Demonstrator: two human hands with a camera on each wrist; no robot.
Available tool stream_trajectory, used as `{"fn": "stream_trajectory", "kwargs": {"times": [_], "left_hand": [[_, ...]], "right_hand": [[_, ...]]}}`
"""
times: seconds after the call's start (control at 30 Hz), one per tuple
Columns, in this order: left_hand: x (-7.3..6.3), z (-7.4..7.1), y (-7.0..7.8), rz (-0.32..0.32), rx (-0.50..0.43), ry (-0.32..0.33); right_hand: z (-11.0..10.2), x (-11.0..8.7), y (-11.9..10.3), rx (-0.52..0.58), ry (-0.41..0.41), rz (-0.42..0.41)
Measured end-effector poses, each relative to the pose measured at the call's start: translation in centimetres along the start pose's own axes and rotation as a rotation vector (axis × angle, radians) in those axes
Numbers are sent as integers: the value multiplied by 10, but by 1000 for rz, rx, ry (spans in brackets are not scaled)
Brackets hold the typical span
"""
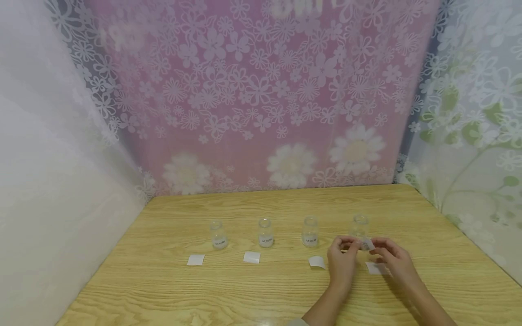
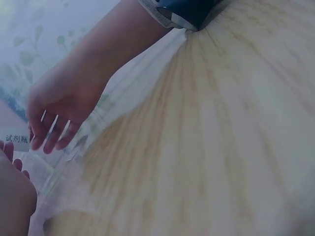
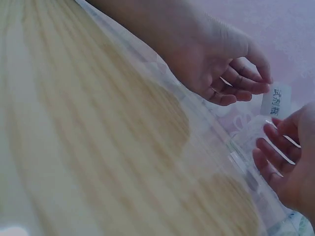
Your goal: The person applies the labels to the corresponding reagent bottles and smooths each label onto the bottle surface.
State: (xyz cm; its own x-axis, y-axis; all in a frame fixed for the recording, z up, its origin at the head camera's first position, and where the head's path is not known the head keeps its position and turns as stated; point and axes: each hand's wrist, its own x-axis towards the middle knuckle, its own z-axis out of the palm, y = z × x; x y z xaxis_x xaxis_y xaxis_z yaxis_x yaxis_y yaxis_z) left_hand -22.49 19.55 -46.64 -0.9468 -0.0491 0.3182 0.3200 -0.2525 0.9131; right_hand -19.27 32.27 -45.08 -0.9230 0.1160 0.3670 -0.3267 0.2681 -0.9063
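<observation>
A small white label [image 1: 368,244] with printed black characters is stretched between the two hands, above the table. My left hand [image 1: 341,262] pinches its left end between thumb and forefinger, while the fingertips of my right hand [image 1: 397,262] hold the opposite end. The same label [image 3: 276,100] shows its print in the right wrist view. Just behind the hands stands a clear glass bottle [image 1: 360,221], its lower part hidden by them. Below the right hand lies a white paper piece [image 1: 375,268], partly covered by the fingers.
To the left, a row of similar glass bottles bears printed labels: one bottle [image 1: 310,228], a middle bottle [image 1: 265,228] and a leftmost bottle [image 1: 218,232]. White paper pieces lie before them, including a curled piece [image 1: 316,262]. Floral curtains [image 1: 257,90] border the wooden table [image 1: 228,294].
</observation>
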Motion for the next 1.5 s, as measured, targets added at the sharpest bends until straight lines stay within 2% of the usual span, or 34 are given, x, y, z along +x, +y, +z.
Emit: {"fn": "stream_trajectory", "kwargs": {"times": [0.1, 0.2, 0.3, 0.4, 0.5, 0.6, 0.83, 1.13, 1.3, 1.5], "left_hand": [[1, 0, -1, -79, -97, 33], [1, 1, -2, -100, -139, 50], [1, 1, -2, -108, -144, 57], [0, 2, -1, -108, -77, 50], [-2, 1, 0, -68, 58, 36], [-2, 0, -1, -19, 165, 24], [-2, -1, -4, 15, 186, 6], [2, -1, -6, 55, 272, 53], [6, 0, -11, 79, 332, 56], [11, 2, -19, 107, 474, 100]], "right_hand": [[2, 0, 2, -39, -44, 8], [3, 0, 4, -53, -45, -8], [4, 1, 3, -75, -1, -17], [3, 1, 1, -120, 61, -18], [2, 1, -1, -204, 107, -16], [1, 0, 0, -290, 117, -12], [1, -1, 0, -423, 116, -19], [-4, 3, 3, -499, 77, -74], [-12, 9, 9, -497, 41, -89], [-14, 20, 21, -447, 28, -231]]}}
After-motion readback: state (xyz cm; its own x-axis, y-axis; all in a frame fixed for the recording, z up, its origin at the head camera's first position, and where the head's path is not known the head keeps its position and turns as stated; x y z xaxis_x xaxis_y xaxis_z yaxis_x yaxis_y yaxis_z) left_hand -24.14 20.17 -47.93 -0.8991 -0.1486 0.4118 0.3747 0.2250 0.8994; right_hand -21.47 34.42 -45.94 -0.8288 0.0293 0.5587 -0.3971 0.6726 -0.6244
